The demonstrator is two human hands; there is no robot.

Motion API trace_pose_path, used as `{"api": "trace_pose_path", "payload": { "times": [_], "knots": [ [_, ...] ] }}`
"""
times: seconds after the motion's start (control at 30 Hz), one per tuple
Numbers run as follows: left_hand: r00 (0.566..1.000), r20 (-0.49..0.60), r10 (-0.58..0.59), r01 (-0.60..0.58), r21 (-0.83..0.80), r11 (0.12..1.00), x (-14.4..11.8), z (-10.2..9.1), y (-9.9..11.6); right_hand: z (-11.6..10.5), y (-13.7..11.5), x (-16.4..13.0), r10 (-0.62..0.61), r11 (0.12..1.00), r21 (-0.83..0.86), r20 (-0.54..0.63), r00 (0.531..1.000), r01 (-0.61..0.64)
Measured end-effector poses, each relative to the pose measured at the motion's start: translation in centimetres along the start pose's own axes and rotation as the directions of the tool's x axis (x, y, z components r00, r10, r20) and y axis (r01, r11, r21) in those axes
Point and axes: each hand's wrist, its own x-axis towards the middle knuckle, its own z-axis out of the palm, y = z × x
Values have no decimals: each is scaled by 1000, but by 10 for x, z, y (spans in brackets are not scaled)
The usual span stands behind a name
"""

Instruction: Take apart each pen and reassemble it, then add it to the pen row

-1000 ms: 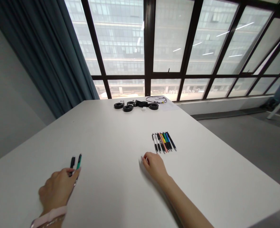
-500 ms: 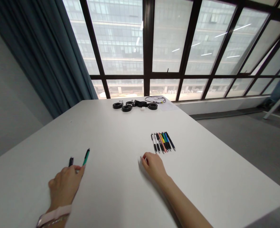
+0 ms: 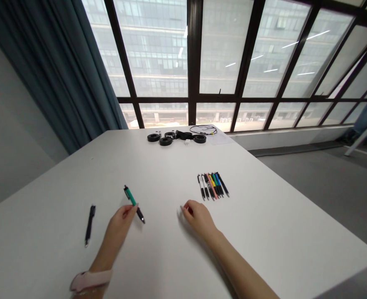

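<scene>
- Green pen [image 3: 133,203] is the one in play: it's pinched between the thumb and fingertips of the left hand [image 3: 121,222], lifted just off the white table [image 3: 158,257], tilted with the dark tip down toward the right and the clicker end up and away.
- The left hand is mostly closed around the pen's lower half, a light fingertip grip rather than a full fist. Pink wristband [image 3: 90,280] on that arm.
- The right hand [image 3: 197,218] is resting on the table, fingers curled loosely, holding nothing as far as I can see. It sits just short of the row of pens [image 3: 213,187].
- That row is a neat side-by-side line: black-and-white ones, a pink, a yellow, a green, a blue, a black, all pointing roughly the same way.
- A lone black pen [image 3: 89,224] lies flat on the table to the left of the left hand, well apart from the row.
- My read: this looks like the carry step, with the green one picked up and sitting between the lone black pen and the row.
- If it's headed for the row, the next bit needs a swing across past the right hand, turning the pen to match the others, and setting it down without knocking the line.
- Far end of the table has some black rings [image 3: 166,140] and a thin cable [image 3: 204,130], nowhere near the hands.
</scene>
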Motion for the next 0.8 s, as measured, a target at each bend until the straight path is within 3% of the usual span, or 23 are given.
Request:
{"api": "trace_pose_path", "payload": {
  "times": [0.1,0.23,0.43,0.53,0.67,0.8],
  "knots": [
    [996,23,-82,85,-278,957,-13,21,20,7,2,0,57,967,243,69,996,-72],
    [978,121,-171,209,-512,833,-35,40,39,16,4,3,50,819,554,192,980,-150],
    [953,246,-178,288,-546,787,-53,57,47,21,3,7,13,639,732,296,955,-236],
    [958,251,-138,257,-543,799,-59,63,49,19,2,8,9,631,734,317,948,-251],
    [981,194,-27,132,-555,821,-68,68,53,12,2,7,-32,638,726,361,932,-259],
    [983,179,50,47,-499,865,-79,66,57,2,0,7,-36,630,739,335,942,-238]
  ]
}}
